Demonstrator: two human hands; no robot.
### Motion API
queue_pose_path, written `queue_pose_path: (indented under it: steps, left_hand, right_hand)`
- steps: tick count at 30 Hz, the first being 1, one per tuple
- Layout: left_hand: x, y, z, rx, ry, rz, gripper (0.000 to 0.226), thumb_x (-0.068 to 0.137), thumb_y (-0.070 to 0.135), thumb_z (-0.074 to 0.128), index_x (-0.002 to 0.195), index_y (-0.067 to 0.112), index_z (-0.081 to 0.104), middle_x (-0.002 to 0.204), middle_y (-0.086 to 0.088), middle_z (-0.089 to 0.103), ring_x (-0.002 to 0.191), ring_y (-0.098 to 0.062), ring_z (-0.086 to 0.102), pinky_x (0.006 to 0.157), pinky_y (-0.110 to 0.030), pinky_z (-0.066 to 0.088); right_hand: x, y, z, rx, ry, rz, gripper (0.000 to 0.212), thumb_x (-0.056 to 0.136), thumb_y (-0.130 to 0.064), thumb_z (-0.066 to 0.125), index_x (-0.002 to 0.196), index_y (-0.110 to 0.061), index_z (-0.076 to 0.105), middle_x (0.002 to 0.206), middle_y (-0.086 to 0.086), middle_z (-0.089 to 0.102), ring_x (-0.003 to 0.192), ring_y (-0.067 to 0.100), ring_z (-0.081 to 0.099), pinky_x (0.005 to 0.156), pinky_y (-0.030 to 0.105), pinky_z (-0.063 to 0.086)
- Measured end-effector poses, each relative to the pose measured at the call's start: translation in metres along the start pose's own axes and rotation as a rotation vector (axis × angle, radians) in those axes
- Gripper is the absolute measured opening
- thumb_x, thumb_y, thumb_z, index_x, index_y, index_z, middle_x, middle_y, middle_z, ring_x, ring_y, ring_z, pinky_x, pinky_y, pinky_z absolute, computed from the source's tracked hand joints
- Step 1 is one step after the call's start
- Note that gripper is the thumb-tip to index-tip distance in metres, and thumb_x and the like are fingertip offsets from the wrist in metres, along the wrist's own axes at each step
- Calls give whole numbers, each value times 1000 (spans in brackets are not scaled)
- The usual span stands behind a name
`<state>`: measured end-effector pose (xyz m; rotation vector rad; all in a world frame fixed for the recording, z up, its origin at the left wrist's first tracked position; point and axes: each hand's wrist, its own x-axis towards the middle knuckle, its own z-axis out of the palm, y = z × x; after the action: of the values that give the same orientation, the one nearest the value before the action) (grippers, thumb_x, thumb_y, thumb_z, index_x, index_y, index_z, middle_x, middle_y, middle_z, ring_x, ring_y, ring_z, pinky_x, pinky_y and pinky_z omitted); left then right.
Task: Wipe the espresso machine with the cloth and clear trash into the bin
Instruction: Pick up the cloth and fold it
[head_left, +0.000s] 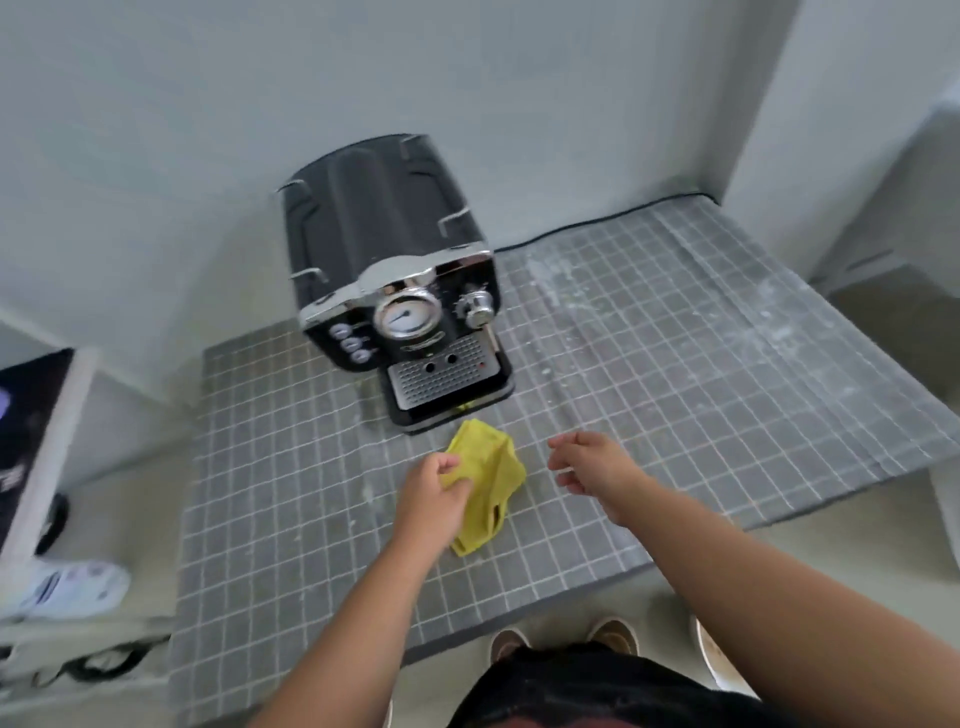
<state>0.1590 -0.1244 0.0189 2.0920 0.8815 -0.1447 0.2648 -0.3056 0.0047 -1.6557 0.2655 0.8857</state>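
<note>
Dark hair (597, 691) fills the bottom edge of the frame, with two shoes (563, 639) on the pale floor (130, 514) just beyond it. Two bare forearms reach forward over a grey tiled counter (311, 519). The left hand (434, 499) pinches a bunched yellow cloth (488, 478) between thumb and curled fingers, the cloth's lower end trailing on the tiles toward the person. The right hand (592, 462) hangs just right of the cloth, apart from it, fingers loosely curled and holding nothing. Just beyond the cloth stands a black and chrome espresso machine (395, 280), its perforated drip tray (441, 379) facing the person, a round gauge (408, 319) at the middle of its front, three buttons (350, 343) to the left and a knob (478, 306) to the right. The counter's small square tiles carry white grout lines; pale powdery smears and specks (649, 312) dust the area right of the machine. A black cord (597, 221) runs along the counter's back edge toward the right corner. Plain white walls (156, 156) close in behind and on the right. At the left, on the floor, lie a white sandal (72, 587) and a dark panel (26, 431) in a white frame, both blurred. No bin can be made out.
</note>
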Motion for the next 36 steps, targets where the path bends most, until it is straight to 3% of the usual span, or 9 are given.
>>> queue_pose_path:
  steps: [7, 10, 14, 16, 20, 26, 30, 33, 36]
  left_hand:
    - [20, -55, -19, 372, -10, -151, 74, 81, 51, 62, 145, 31, 31, 147, -6, 30, 134, -34, 32, 110, -45, 32]
    - [27, -52, -14, 454, 3, -51, 71, 79, 60, 61, 141, 39, 35, 144, 0, 31, 132, -30, 29, 110, -44, 30]
    - [37, -34, -8, 400, -25, 10, 54, 79, 60, 62, 126, 36, 52, 128, 7, 43, 122, -24, 36, 103, -37, 34]
    - [39, -25, -6, 258, -92, 12, 44, 81, 54, 64, 116, 28, 55, 110, 6, 55, 106, -20, 53, 86, -35, 46]
    - [25, -19, -12, -59, -127, -56, 35, 88, 43, 62, 112, 19, 53, 92, 7, 58, 83, -14, 59, 62, -27, 45]
    - [-26, -47, -39, -788, -51, -273, 32, 90, 21, 64, 122, 16, 57, 120, -8, 65, 106, -22, 63, 94, -41, 52]
    - [-59, -69, -62, -1088, -7, -256, 35, 91, 3, 59, 119, 23, 57, 115, -6, 66, 98, -21, 66, 76, -32, 56]
    - [-76, -98, -84, -1160, 103, -222, 67, 88, -7, 57, 134, 41, 47, 113, 3, 69, 95, -21, 67, 68, -31, 55]
    - [-88, -128, -107, -1105, 160, -232, 63, 88, -8, 54, 134, 36, 53, 130, -3, 61, 102, -22, 65, 80, -34, 55]
  right_hand:
    - [30, -9, 48, -362, 104, -20, 29, 84, -23, 65, 111, -15, 62, 97, 8, 64, 78, 21, 60, 60, 25, 44]
    - [35, -7, 55, -468, 88, 3, 36, 80, -26, 69, 113, -13, 62, 100, 8, 65, 90, 26, 65, 74, 32, 52]
    - [37, -6, 55, -588, 8, 48, 23, 76, -17, 72, 93, -3, 68, 80, 9, 65, 71, 22, 62, 68, 32, 55]
    - [36, -6, 51, -556, -28, 52, 14, 75, -13, 71, 83, -2, 68, 71, 8, 60, 63, 20, 56, 60, 29, 48]
    - [31, -10, 38, -328, -89, 45, 6, 78, -12, 67, 80, -8, 63, 78, 12, 59, 70, 24, 54, 67, 34, 47]
    - [-1, -34, 60, 274, -329, 103, 18, 91, -12, 60, 109, -9, 60, 105, 11, 67, 95, 28, 63, 87, 42, 51]
    - [-19, -36, 111, 109, -656, 45, 37, 84, -14, 66, 118, -24, 60, 113, 5, 69, 105, 30, 64, 87, 47, 52]
    - [-24, -23, 157, -73, -696, 69, 53, 87, -8, 65, 130, -36, 51, 120, 4, 68, 106, 28, 65, 80, 44, 53]
    - [-35, -12, 207, -138, -672, 63, 45, 95, -9, 57, 120, -46, 49, 118, 0, 67, 103, 24, 65, 76, 39, 54]
